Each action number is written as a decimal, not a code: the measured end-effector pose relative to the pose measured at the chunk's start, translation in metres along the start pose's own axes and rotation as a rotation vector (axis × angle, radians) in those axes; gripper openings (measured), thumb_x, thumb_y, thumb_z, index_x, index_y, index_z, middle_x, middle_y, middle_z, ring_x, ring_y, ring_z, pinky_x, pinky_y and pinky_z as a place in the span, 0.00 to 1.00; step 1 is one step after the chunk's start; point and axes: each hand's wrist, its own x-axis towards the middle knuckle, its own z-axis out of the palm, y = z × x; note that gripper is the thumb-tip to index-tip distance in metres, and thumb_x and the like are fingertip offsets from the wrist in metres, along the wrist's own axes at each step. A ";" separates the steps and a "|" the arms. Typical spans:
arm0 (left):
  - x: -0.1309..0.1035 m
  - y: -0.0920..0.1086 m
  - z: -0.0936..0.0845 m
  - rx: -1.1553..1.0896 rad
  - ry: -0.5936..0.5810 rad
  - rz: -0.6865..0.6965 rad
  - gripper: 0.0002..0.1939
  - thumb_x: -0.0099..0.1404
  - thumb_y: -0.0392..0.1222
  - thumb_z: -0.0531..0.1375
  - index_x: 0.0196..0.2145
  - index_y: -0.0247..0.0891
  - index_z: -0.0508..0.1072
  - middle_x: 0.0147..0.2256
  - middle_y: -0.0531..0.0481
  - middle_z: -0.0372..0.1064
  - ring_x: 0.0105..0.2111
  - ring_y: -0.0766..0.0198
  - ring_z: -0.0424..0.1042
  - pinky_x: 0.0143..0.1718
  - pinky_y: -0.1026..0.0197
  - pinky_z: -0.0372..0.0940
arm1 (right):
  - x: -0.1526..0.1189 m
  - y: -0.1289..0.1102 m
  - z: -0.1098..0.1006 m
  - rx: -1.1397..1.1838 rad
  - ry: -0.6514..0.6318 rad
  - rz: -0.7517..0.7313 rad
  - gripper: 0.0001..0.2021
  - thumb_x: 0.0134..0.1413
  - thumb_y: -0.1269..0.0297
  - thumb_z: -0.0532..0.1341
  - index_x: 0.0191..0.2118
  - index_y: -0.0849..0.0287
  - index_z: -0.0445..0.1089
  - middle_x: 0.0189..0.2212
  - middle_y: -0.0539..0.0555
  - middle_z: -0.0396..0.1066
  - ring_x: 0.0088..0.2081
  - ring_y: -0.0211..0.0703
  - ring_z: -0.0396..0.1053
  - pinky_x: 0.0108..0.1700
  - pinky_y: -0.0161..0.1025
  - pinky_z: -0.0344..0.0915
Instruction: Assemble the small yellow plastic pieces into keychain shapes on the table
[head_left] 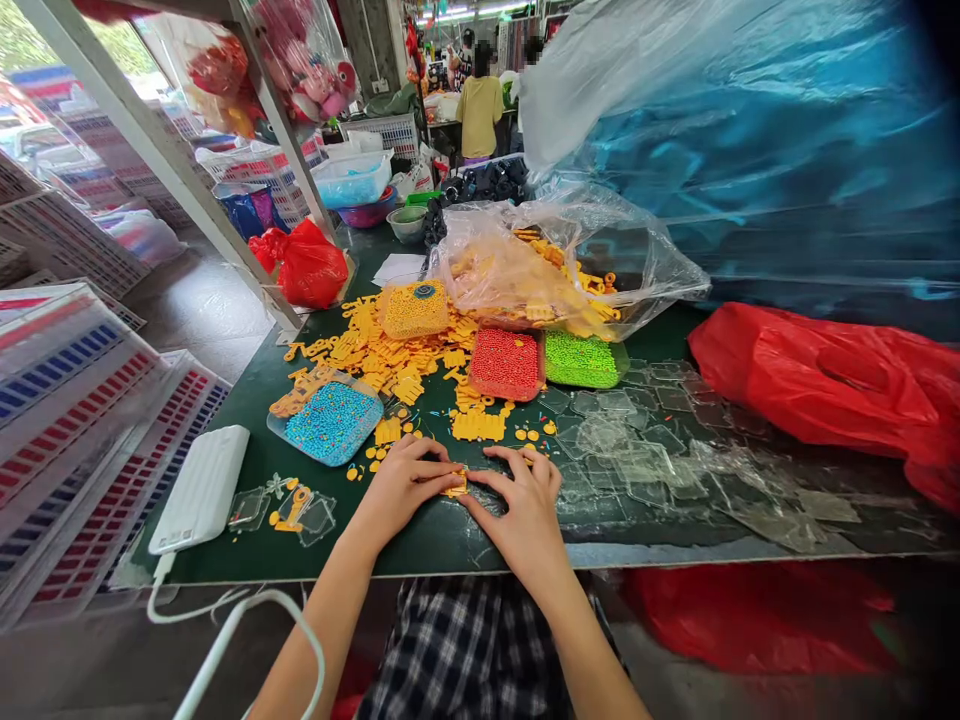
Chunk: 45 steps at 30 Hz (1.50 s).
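Observation:
At the near edge of the table, a small yellow plastic piece (455, 487) sits between my hands. My left hand (399, 492) pinches it from the left with thumb and fingers. From the right, my right hand (523, 512) grips it between thumb and index finger, its other fingers bent outward. Just beyond lie flat yellow ridged pieces (478, 426) and small yellow discs (531, 435). Around them stand clear trays of blue beads (330, 422), red beads (505, 364), green beads (581, 358) and yellow beads (415, 310). Fingers partly cover the held piece.
Many thin clear plastic squares (637, 450) cover the right side. A white power bank (201, 488) with a cable lies at the left edge. Behind are a heap of yellow parts (367, 345), a clear bag (510, 265) and red bags (832, 375). A person (480, 110) stands farther back.

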 end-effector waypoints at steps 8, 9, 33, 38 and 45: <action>0.000 -0.004 0.000 -0.020 0.168 -0.040 0.16 0.67 0.54 0.58 0.39 0.45 0.81 0.33 0.48 0.72 0.36 0.60 0.68 0.40 0.57 0.64 | -0.003 0.000 0.001 0.019 -0.002 0.027 0.07 0.51 0.52 0.67 0.35 0.45 0.77 0.47 0.52 0.71 0.51 0.57 0.58 0.50 0.56 0.53; 0.000 -0.004 0.000 -0.013 0.160 -0.038 0.16 0.66 0.54 0.58 0.39 0.45 0.82 0.33 0.48 0.72 0.37 0.60 0.68 0.40 0.58 0.64 | -0.003 0.000 0.000 0.031 -0.004 0.031 0.08 0.51 0.51 0.66 0.35 0.46 0.76 0.46 0.52 0.72 0.51 0.57 0.58 0.50 0.56 0.53; 0.005 0.022 0.009 0.135 -0.152 0.155 0.13 0.69 0.49 0.57 0.34 0.42 0.79 0.36 0.51 0.73 0.38 0.61 0.66 0.44 0.57 0.57 | 0.000 -0.016 -0.019 0.326 0.148 0.224 0.12 0.66 0.62 0.48 0.41 0.52 0.68 0.41 0.51 0.73 0.47 0.47 0.63 0.54 0.48 0.52; 0.005 0.024 0.010 0.156 -0.138 0.174 0.13 0.69 0.48 0.57 0.34 0.42 0.79 0.36 0.51 0.74 0.37 0.62 0.65 0.44 0.57 0.57 | 0.000 -0.014 -0.020 0.350 0.123 0.205 0.11 0.66 0.63 0.49 0.41 0.51 0.68 0.41 0.50 0.73 0.47 0.47 0.63 0.53 0.48 0.52; 0.006 0.013 0.004 0.178 0.076 0.057 0.17 0.69 0.53 0.55 0.35 0.44 0.81 0.35 0.49 0.73 0.37 0.60 0.66 0.42 0.55 0.59 | -0.001 -0.012 -0.024 0.444 0.126 0.234 0.13 0.66 0.61 0.47 0.40 0.51 0.69 0.40 0.51 0.73 0.46 0.46 0.64 0.51 0.47 0.56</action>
